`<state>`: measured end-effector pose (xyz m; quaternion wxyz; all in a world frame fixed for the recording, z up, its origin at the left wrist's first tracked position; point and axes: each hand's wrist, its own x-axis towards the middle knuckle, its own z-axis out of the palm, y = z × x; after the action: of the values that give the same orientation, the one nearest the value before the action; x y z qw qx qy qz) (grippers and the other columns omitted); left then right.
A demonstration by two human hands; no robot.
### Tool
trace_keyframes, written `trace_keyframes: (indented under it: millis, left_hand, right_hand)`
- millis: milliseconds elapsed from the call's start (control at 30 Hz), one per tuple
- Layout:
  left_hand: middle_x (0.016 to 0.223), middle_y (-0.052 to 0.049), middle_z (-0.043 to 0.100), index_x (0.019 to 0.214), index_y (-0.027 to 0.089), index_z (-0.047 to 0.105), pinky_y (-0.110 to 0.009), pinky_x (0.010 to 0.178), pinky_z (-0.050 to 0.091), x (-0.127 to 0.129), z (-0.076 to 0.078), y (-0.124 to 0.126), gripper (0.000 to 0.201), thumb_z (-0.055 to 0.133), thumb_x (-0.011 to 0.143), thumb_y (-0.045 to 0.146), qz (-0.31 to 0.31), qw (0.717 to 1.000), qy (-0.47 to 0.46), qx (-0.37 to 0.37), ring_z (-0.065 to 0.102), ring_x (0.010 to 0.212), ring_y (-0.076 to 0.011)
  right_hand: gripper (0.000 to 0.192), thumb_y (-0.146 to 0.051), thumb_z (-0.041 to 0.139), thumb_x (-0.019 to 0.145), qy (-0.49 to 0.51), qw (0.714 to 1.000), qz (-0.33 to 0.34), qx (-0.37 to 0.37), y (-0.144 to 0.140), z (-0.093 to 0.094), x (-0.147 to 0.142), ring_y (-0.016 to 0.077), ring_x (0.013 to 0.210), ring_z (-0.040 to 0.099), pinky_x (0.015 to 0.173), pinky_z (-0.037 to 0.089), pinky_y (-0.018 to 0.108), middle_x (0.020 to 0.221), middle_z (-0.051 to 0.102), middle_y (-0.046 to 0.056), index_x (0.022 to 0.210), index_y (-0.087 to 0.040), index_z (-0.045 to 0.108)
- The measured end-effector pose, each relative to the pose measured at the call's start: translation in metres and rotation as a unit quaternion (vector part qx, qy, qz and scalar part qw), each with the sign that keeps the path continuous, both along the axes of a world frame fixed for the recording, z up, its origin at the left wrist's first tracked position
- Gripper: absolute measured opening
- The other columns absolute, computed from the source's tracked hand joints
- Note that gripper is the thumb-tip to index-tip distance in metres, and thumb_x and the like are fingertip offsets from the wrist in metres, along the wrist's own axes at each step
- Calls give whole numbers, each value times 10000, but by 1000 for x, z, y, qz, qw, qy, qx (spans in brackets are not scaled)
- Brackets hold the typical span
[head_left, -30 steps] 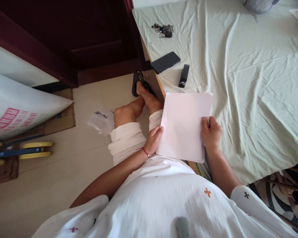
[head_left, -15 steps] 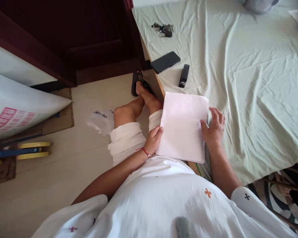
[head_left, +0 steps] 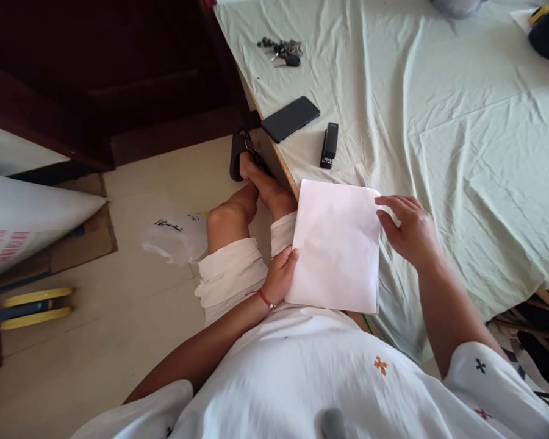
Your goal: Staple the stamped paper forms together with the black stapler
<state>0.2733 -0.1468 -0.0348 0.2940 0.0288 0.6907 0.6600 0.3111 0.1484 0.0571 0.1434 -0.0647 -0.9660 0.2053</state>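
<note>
Left hand (head_left: 281, 275): grip closed on the left edge of the paper stack (head_left: 336, 244), thumb on the top sheet, fingers hidden beneath; a red cord circles the wrist.

Right hand (head_left: 409, 228): grip open, fingers spread and slightly curled, thumb tip at the upper right edge of the stack; whether it actually touches the paper cannot be told. Nothing is held.

Paper stack: white, blank on the upper face, lying between the two hands. Its far half rests on the cloth-covered tabletop (head_left: 462, 140); its near left part overhangs the tabletop edge above the person's lap.

Stapler (head_left: 329, 145): black, lying flat on the cloth just beyond the far edge of the stack, ahead of the left grip and to the left of the right one. Apart from the paper.

Phone (head_left: 290, 118): black, face down, lying at an angle beside the stapler on its far left, near the tabletop corner.

Keys (head_left: 281, 50): a dark bunch well beyond the phone, far from both hands.

Cloth: pale green, creased, covering the whole tabletop.

Plastic bag (head_left: 174, 235): crumpled, translucent white with black marks, on the floor (head_left: 119, 317) to the left of the left grip, just beside the person's knee.

Sandal (head_left: 240, 155): black, on the person's foot, on the floor below the tabletop corner.
</note>
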Motion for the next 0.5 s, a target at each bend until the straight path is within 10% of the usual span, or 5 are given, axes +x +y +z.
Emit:
trace_keyframes:
  millis: [233, 500]
  left_hand:
    - [763, -5, 596, 786, 215, 567, -304, 750, 450, 5, 0, 3, 501, 571, 941, 691, -7, 1000, -10, -23, 529, 768, -185]
    - [1267, -99, 707, 1218, 212, 609, -377, 1043, 486, 9, 5, 3, 488, 610, 956, 624, -1, 997, -72, 16, 648, 1133, -237]
  right_hand:
    - [431, -289, 420, 1047, -74, 990, 100, 63, -23, -20, -87, 366, 1359, 485, 1071, 448, 557, 1395, 641, 173, 1397, -151, 631]
    - [417, -339, 380, 1058, -110, 987, 95, 64, -26, -36, -104, 355, 1143, 498, 963, 438, 511, 1159, 661, 171, 1210, -152, 721]
